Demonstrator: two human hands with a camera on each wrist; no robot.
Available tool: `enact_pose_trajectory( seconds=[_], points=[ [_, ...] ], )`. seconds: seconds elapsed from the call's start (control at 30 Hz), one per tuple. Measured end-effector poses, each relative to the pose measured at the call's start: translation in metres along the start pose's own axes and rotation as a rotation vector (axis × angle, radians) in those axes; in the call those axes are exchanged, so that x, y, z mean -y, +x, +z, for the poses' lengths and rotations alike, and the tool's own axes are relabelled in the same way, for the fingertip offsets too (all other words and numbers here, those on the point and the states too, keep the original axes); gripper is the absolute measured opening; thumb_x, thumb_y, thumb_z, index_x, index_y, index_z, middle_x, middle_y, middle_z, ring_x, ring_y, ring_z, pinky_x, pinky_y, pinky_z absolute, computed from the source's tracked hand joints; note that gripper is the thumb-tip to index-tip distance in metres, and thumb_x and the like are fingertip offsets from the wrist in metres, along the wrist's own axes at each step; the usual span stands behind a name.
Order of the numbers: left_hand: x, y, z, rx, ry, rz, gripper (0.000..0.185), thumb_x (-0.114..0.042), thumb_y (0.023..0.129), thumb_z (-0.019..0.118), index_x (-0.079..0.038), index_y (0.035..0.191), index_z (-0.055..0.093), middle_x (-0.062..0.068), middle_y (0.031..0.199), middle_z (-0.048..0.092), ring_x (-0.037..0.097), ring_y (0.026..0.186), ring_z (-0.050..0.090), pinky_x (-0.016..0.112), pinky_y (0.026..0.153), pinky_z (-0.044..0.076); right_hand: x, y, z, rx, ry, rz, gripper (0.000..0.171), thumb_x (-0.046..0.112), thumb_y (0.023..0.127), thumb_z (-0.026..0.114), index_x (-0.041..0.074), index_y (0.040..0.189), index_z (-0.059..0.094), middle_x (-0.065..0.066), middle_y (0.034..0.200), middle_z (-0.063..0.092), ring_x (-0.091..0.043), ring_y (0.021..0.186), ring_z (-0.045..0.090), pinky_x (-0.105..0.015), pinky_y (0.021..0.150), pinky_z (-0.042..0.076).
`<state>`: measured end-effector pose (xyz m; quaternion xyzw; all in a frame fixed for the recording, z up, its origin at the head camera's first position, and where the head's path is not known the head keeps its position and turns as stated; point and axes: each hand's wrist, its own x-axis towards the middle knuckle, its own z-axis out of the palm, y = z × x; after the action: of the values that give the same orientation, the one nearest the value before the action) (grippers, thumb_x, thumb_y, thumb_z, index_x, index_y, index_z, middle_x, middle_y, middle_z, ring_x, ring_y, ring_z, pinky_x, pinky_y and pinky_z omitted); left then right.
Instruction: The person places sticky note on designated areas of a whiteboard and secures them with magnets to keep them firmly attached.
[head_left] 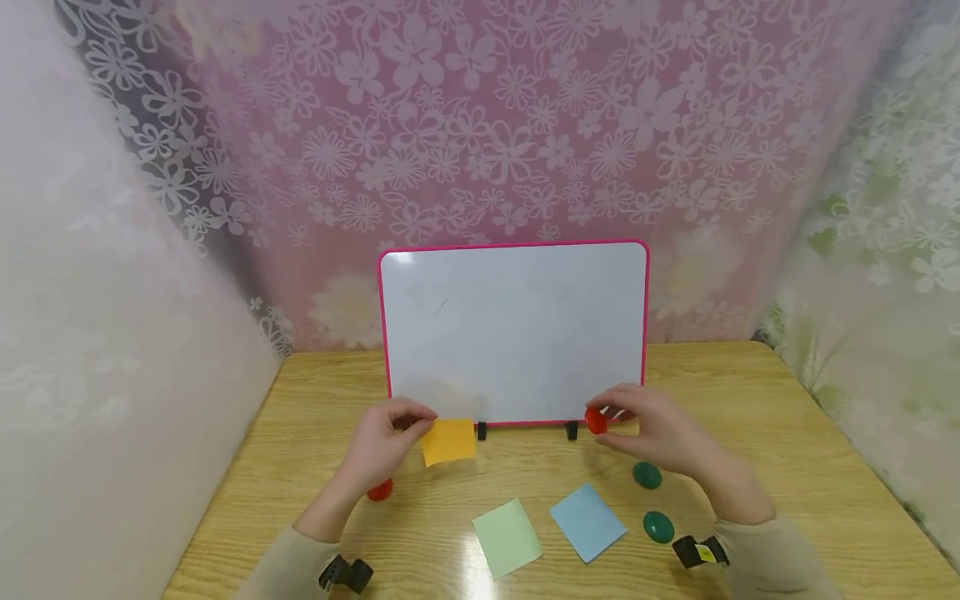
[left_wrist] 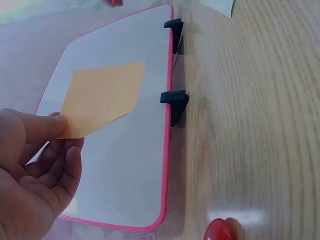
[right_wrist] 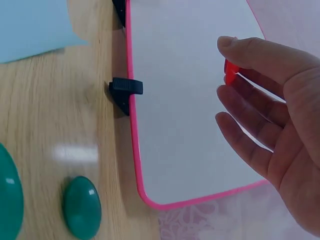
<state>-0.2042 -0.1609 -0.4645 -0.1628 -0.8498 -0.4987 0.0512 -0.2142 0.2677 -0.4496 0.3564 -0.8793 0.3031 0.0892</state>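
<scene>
A pink-framed whiteboard stands upright on two black feet on the wooden table. My left hand pinches an orange sticky note by its corner, just in front of the board's lower left edge; in the left wrist view the orange note hangs before the whiteboard. My right hand pinches a red round magnet at the board's lower right edge. The red magnet shows between thumb and fingers in the right wrist view, near the whiteboard.
A green note and a blue note lie flat near the front. Two dark green magnets lie under my right hand, and another red magnet lies under my left wrist. Patterned curtains close in the table on three sides.
</scene>
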Motion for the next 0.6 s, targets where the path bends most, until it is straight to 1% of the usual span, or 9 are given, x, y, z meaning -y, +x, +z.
enact_pose_trajectory(
  seconds=[0.1,0.27,0.33,0.5,0.6],
  points=[
    [0.000,0.002,0.000,-0.013,-0.005,0.012,0.015,-0.004,0.099,0.077,-0.017,0.102,0.083,-0.003,0.102,0.077,0.014,0.086,0.069,0.029,0.076,0.060,0.002,0.003,0.006,0.005,0.019,-0.020,0.043,0.005,0.082,0.093,0.009,0.121,0.075,0.005,0.113,0.072,-0.009,0.095,0.070,-0.037,0.079,0.065],
    [0.000,0.003,-0.001,-0.023,-0.003,0.022,0.015,-0.002,0.098,0.077,-0.015,0.102,0.083,-0.004,0.102,0.077,0.015,0.086,0.069,0.029,0.077,0.059,0.003,0.007,0.016,0.014,0.000,-0.063,0.041,0.006,0.082,0.093,0.008,0.120,0.075,0.004,0.112,0.072,-0.012,0.095,0.070,-0.040,0.080,0.064],
    [0.000,0.003,-0.002,-0.025,-0.005,0.025,0.016,-0.001,0.098,0.077,-0.015,0.102,0.083,-0.004,0.102,0.077,0.015,0.086,0.068,0.028,0.077,0.059,0.004,0.008,0.019,0.021,-0.009,-0.053,0.041,0.008,0.083,0.094,0.010,0.119,0.076,0.005,0.111,0.072,-0.015,0.094,0.071,-0.039,0.080,0.064],
    [0.003,0.003,0.000,-0.030,-0.008,0.004,0.016,-0.001,0.098,0.077,-0.015,0.102,0.083,-0.004,0.101,0.077,0.015,0.086,0.069,0.028,0.077,0.059,0.008,0.013,0.030,0.092,0.004,-0.023,0.038,0.012,0.086,0.092,0.013,0.120,0.075,0.009,0.111,0.070,-0.019,0.096,0.070,-0.040,0.083,0.063],
    [0.004,0.003,0.002,-0.029,-0.008,-0.015,0.016,0.000,0.098,0.077,-0.014,0.101,0.083,-0.003,0.100,0.077,0.015,0.086,0.070,0.028,0.077,0.060,0.012,0.017,0.038,0.121,0.015,-0.046,0.037,0.013,0.086,0.092,0.013,0.120,0.075,0.009,0.110,0.071,-0.018,0.095,0.070,-0.040,0.083,0.063]
  ],
)
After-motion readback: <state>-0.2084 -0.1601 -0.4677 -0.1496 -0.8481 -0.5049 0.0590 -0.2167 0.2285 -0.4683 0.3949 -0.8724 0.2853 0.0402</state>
